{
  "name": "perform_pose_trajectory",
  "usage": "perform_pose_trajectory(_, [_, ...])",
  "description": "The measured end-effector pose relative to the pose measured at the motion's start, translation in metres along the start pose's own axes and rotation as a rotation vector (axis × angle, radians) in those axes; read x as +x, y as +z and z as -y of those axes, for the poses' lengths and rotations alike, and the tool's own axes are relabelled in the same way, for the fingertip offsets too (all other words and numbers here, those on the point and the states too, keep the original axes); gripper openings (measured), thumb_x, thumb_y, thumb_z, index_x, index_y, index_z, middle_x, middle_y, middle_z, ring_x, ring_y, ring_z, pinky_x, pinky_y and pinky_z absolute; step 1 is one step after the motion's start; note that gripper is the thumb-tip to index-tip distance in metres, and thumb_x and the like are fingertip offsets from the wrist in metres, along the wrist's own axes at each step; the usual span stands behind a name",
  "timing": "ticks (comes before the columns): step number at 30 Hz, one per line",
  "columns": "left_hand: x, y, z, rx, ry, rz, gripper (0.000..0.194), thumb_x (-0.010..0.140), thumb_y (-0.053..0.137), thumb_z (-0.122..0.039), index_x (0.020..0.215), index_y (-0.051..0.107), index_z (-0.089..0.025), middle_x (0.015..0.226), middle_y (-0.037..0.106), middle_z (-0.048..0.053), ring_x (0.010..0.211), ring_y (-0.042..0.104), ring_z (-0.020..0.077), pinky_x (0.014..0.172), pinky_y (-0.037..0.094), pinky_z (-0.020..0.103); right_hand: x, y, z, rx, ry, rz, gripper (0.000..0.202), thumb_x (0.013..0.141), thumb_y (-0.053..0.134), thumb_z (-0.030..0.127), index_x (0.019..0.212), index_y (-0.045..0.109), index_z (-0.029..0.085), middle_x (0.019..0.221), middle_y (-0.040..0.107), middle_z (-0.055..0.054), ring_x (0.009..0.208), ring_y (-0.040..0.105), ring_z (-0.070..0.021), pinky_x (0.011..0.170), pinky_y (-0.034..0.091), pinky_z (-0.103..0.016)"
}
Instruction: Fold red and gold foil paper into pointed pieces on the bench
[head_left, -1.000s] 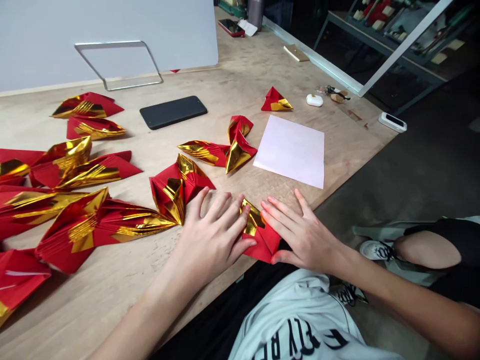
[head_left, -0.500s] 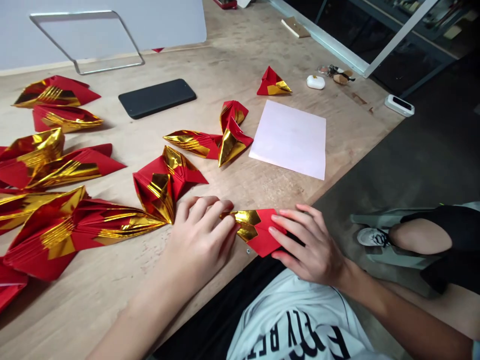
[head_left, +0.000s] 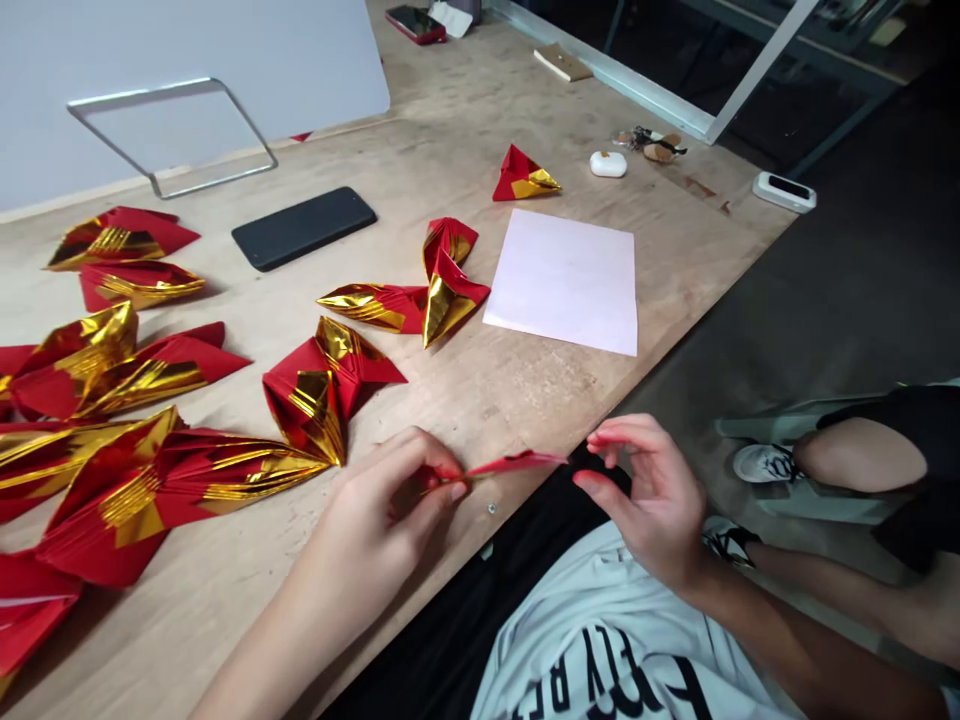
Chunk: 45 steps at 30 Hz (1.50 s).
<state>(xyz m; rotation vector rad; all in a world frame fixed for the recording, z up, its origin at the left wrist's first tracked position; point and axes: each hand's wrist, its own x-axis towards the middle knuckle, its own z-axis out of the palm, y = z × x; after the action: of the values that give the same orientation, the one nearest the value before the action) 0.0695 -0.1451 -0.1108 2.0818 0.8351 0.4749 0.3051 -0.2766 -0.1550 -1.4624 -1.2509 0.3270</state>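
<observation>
My left hand [head_left: 397, 490] pinches one end of a folded red and gold paper [head_left: 517, 462] between thumb and fingers. The paper is turned nearly edge-on, so mostly a thin red strip shows, just above the table's front edge. To its right, my right hand [head_left: 645, 490] is apart from the paper, thumb and fingers curved with a gap between them and nothing held. Beyond my left hand stands a folded red and gold paper piece [head_left: 330, 385]. A joined pair of similar pieces [head_left: 442, 290] lies farther back, beside a pale square sheet [head_left: 566, 280].
Several red and gold folded pieces [head_left: 142, 480] crowd the left side. A black phone [head_left: 304, 228], a small folded piece [head_left: 523, 175], a white earbud case [head_left: 607, 164] and a white device [head_left: 784, 192] lie farther back. A person's leg [head_left: 862, 450] is at right.
My right hand has let go of the paper and moved slightly right, opening. The paper has tipped from flat to edge-on in my left hand.
</observation>
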Motion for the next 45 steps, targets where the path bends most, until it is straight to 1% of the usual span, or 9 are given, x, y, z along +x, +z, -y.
perform_pose_trajectory(5, [0.000,-0.006,-0.007,-0.122,0.211,-0.148,0.012,0.097,0.057,-0.012,0.099,0.060,-0.023,0.092,0.069,0.004,0.086,0.067,0.0177,0.072,0.056,0.031,0.014,0.001,0.010,0.154,-0.073,0.208,0.064,0.090,0.071,0.057,0.141,0.056,0.021,0.120,0.067,-0.014,0.100,0.065,-0.0241,0.089,0.060,-0.042])
perform_pose_trajectory(8, [-0.001,-0.004,-0.008,-0.067,0.451,-0.138,0.019,0.096,0.053,-0.006,0.104,0.058,-0.023,0.091,0.069,0.005,0.085,0.068,0.0190,0.077,0.056,0.038,0.021,0.009,0.024,0.198,-0.186,0.292,0.037,0.096,0.071,0.027,0.133,0.065,0.024,0.115,0.069,-0.010,0.103,0.068,-0.0223,0.085,0.061,-0.037])
perform_pose_trajectory(11, [0.000,-0.001,-0.005,0.282,0.607,-0.230,0.013,0.096,0.055,-0.008,0.101,0.059,-0.019,0.095,0.072,0.009,0.094,0.069,0.0241,0.082,0.052,0.045,0.026,0.016,0.031,0.129,-0.372,0.322,0.034,0.095,0.057,0.005,0.121,0.071,0.024,0.108,0.071,-0.008,0.096,0.068,-0.0193,0.079,0.060,-0.035])
perform_pose_trajectory(14, [0.002,0.004,0.001,0.626,0.707,-0.300,0.009,0.094,0.057,-0.007,0.095,0.062,-0.015,0.096,0.075,0.013,0.096,0.068,0.0284,0.081,0.050,0.045,0.029,0.019,0.024,-0.108,-0.589,0.360,0.034,0.093,0.051,0.003,0.116,0.072,0.017,0.107,0.073,-0.011,0.099,0.068,-0.0219,0.079,0.060,-0.038])
perform_pose_trajectory(18, [0.007,0.009,0.007,0.797,0.717,-0.148,0.013,0.098,0.054,-0.009,0.101,0.067,-0.010,0.093,0.073,0.013,0.089,0.067,0.0260,0.074,0.051,0.039,0.028,0.021,0.007,-0.314,-0.733,0.360,0.033,0.091,0.048,0.003,0.112,0.072,0.011,0.102,0.076,-0.013,0.099,0.068,-0.0246,0.078,0.059,-0.040])
perform_pose_trajectory(22, [0.007,0.008,0.009,0.799,0.753,-0.058,0.024,0.100,0.050,-0.009,0.119,0.066,-0.009,0.109,0.073,0.013,0.106,0.067,0.0289,0.085,0.052,0.044,0.020,0.020,-0.001,-0.337,-0.691,0.386,0.037,0.087,0.049,0.003,0.115,0.071,0.011,0.105,0.077,-0.013,0.100,0.068,-0.0255,0.082,0.058,-0.043])
perform_pose_trajectory(30, [0.002,0.008,0.008,0.562,0.673,0.022,0.023,0.096,0.059,-0.013,0.116,0.070,-0.008,0.118,0.073,0.016,0.118,0.068,0.0287,0.106,0.054,0.048,0.006,0.012,-0.005,-0.338,-0.693,0.399,0.034,0.088,0.057,0.010,0.117,0.071,0.017,0.114,0.075,-0.011,0.109,0.066,-0.0253,0.093,0.055,-0.046])
perform_pose_trajectory(36, [-0.001,0.006,0.003,0.520,0.641,0.116,0.026,0.096,0.059,-0.016,0.118,0.073,-0.014,0.127,0.071,0.018,0.124,0.065,0.0343,0.106,0.052,0.059,0.003,0.013,-0.006,-0.346,-0.686,0.382,0.026,0.090,0.057,0.009,0.109,0.073,0.018,0.100,0.076,-0.007,0.095,0.065,-0.0214,0.088,0.052,-0.044])
perform_pose_trajectory(45, [0.000,0.007,0.000,0.436,0.686,0.117,0.026,0.096,0.054,-0.013,0.111,0.075,-0.012,0.119,0.075,0.018,0.119,0.067,0.0307,0.103,0.056,0.051,0.013,0.015,0.005,-0.211,-0.483,0.443,0.019,0.092,0.059,0.009,0.104,0.072,0.016,0.096,0.073,-0.008,0.089,0.062,-0.0217,0.078,0.052,-0.041])
